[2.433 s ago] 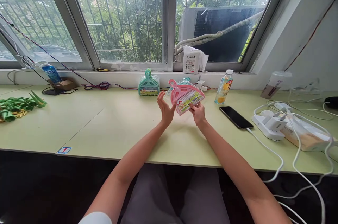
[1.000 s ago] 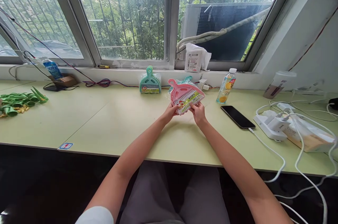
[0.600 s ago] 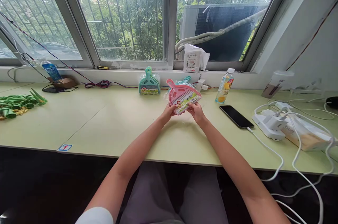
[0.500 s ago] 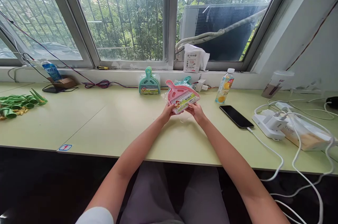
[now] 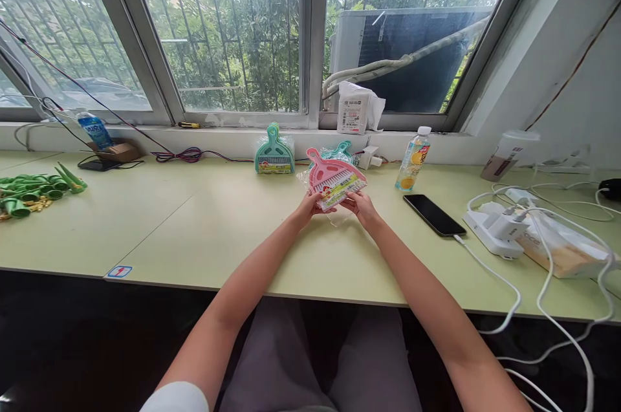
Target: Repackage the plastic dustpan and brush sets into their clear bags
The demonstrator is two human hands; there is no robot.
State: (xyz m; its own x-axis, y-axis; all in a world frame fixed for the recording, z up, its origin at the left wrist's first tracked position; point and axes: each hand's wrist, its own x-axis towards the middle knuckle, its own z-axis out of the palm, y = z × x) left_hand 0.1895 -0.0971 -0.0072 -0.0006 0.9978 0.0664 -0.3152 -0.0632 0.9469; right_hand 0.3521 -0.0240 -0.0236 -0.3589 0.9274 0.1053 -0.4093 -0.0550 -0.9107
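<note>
A pink mini dustpan-and-brush set (image 5: 332, 177) in clear plastic wrap, with a yellow label, is held just above the light green table (image 5: 204, 231). My left hand (image 5: 307, 207) pinches its lower left edge and my right hand (image 5: 359, 204) pinches its lower right edge. Loose wrap hangs below the set between my hands. A teal set (image 5: 274, 153) of the same kind stands upright near the window sill. Another teal set (image 5: 339, 151) lies partly hidden behind the pink one.
A drink bottle (image 5: 412, 158) and a black phone (image 5: 431, 214) lie to the right, with a white power strip (image 5: 495, 231) and tangled cables. Green balloons (image 5: 33, 191) sit far left. A white packet (image 5: 356, 109) rests on the sill.
My left hand, open beside the pink set at first, closed on its lower left edge. The set then sank slightly and tilted flatter toward the table.
</note>
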